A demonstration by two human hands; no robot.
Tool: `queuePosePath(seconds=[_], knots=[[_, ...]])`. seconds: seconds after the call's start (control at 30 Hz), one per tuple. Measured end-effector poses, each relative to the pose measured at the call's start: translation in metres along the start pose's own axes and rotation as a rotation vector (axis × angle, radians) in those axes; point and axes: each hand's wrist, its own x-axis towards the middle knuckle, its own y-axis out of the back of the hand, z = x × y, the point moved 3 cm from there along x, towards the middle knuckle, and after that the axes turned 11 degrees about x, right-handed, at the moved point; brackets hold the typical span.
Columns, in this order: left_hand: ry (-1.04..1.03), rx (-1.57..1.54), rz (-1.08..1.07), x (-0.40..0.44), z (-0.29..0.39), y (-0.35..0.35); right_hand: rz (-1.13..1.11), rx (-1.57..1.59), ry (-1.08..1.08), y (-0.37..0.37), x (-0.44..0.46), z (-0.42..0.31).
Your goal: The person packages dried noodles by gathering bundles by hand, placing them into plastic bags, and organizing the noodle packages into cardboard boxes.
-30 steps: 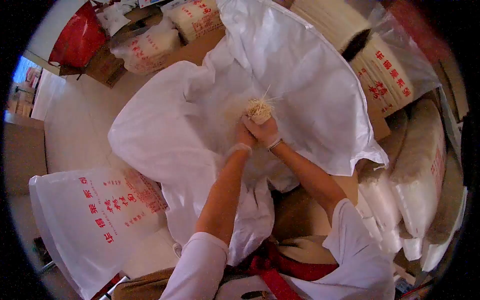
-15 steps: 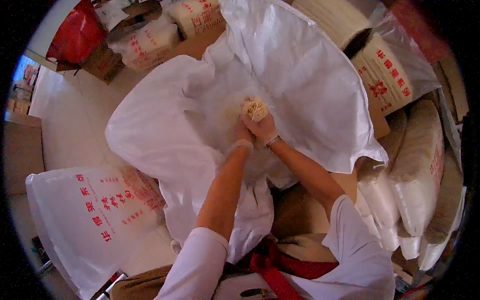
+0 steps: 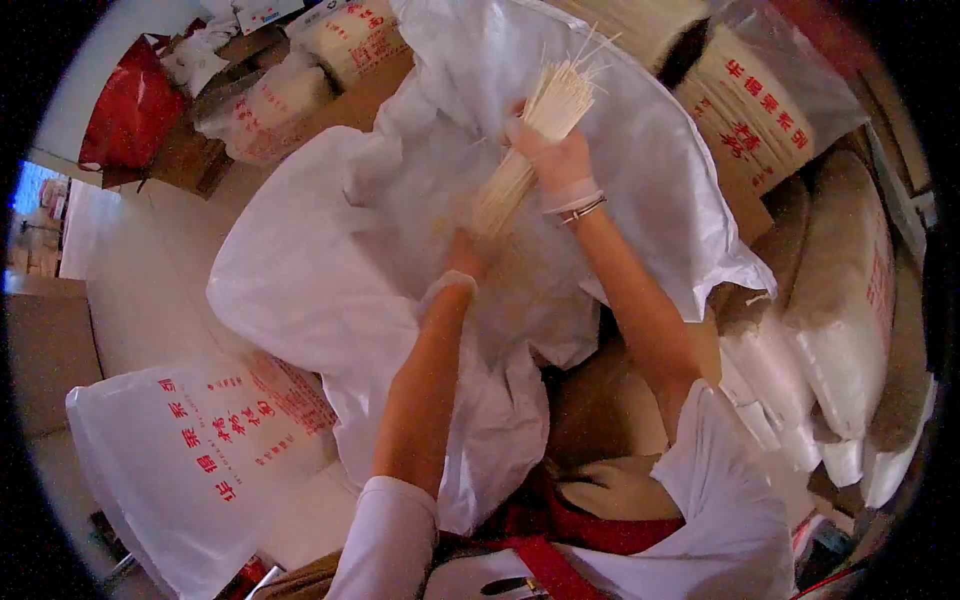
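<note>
A bundle of dried noodles (image 3: 510, 190), pale and stick-like, slants upward to the right over the large open white sack (image 3: 290, 240). Around its upper part my right hand (image 3: 556, 160) is closed, with loose strand ends fanning out above the fist. My left hand (image 3: 462, 262) grips the lower end, and its fingers are partly hidden and blurred. Both hands wear thin see-through gloves. Under the bundle, a few yellowish bits lie blurred in the sack's hollow.
A clear printed plastic bag (image 3: 200, 450) lies at the lower left. Filled noodle packs (image 3: 745, 110) stand at the upper right, with long filled bags (image 3: 840, 310) below them. More packs (image 3: 275, 105) and a red bag (image 3: 135, 105) sit at the upper left.
The noodle bundle has come up out of the sack's hollow and now shows lengthwise. My right hand has moved up and right; my left hand has shifted slightly left.
</note>
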Motion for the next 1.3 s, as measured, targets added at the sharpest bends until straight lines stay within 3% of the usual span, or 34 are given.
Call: queuePosePath(seconds=[0.03, 0.1, 0.17, 0.23, 0.37, 0.47, 0.6, 0.63, 0.67, 0.7, 0.73, 0.8, 0.83, 0.9, 0.97, 1.0, 1.07, 1.1, 1.17, 1.3], knots=[[0.063, 0.158, -0.053, 0.006, -0.014, -0.011, 0.004, 0.002, 0.004, 0.001, 0.001, -0.005], [0.127, 0.197, -0.092, -0.005, -0.007, -0.001, -0.048, -0.186, 0.035, 0.001, 0.003, -0.013], [0.194, 0.241, -0.123, -0.019, 0.006, 0.024, -0.039, -0.140, 0.044, 0.000, 0.004, -0.021], [0.045, 0.389, -0.287, -0.036, 0.032, 0.057, -0.030, -0.096, 0.057, -0.002, 0.005, -0.032], [-0.546, 0.081, 0.088, -0.048, 0.071, 0.096, -0.020, -0.239, -0.059, -0.003, 0.008, -0.020], [-0.468, -0.150, 0.089, -0.060, 0.123, 0.095, -0.048, -0.289, -0.130, -0.022, 0.001, -0.009], [-0.293, -0.258, 0.189, -0.046, 0.093, 0.066, -0.066, -0.298, -0.294, -0.031, 0.003, -0.013], [-0.307, -0.225, 0.212, -0.046, 0.081, 0.058, -0.059, -0.292, -0.296, -0.032, 0.004, -0.012], [-0.323, -0.192, 0.237, -0.045, 0.068, 0.051, -0.019, -0.271, -0.161, -0.033, 0.006, -0.016], [-0.186, -0.063, 0.149, -0.041, 0.053, 0.042, 0.020, -0.249, -0.024, -0.033, 0.009, -0.020], [-0.048, 0.064, 0.062, -0.037, 0.037, 0.034, 0.023, -0.244, -0.022, -0.032, 0.013, -0.022], [-0.094, 0.276, -0.153, -0.030, 0.007, 0.018, 0.030, -0.169, -0.091, -0.030, 0.019, -0.028], [-0.095, 0.276, -0.154, -0.022, -0.010, 0.005, 0.031, -0.170, -0.090, -0.028, 0.023, -0.029], [-0.192, 0.817, -0.283, -0.022, -0.014, -0.001, -0.006, -0.275, 0.006, -0.027, 0.029, -0.036], [-0.005, 0.638, -0.196, -0.030, -0.005, 0.029, 0.003, -0.354, 0.022, -0.023, 0.028, -0.041], [-0.115, 0.698, -0.079, -0.010, -0.031, 0.035, 0.008, -0.434, 0.031, -0.021, 0.026, -0.043], [-0.269, 0.340, 0.043, -0.009, -0.018, 0.067, -0.013, -0.525, -0.038, -0.018, 0.020, -0.040], [-0.292, -0.080, 0.050, -0.039, 0.033, 0.107, -0.048, -0.614, -0.108, -0.018, 0.015, -0.035], [-0.365, -0.222, -0.068, -0.067, 0.082, 0.124, -0.077, -0.591, -0.240, -0.024, 0.004, -0.030], [-0.510, 0.000, -0.017, -0.058, 0.099, 0.090, -0.216, -0.605, -0.430, -0.044, -0.007, 0.001]])
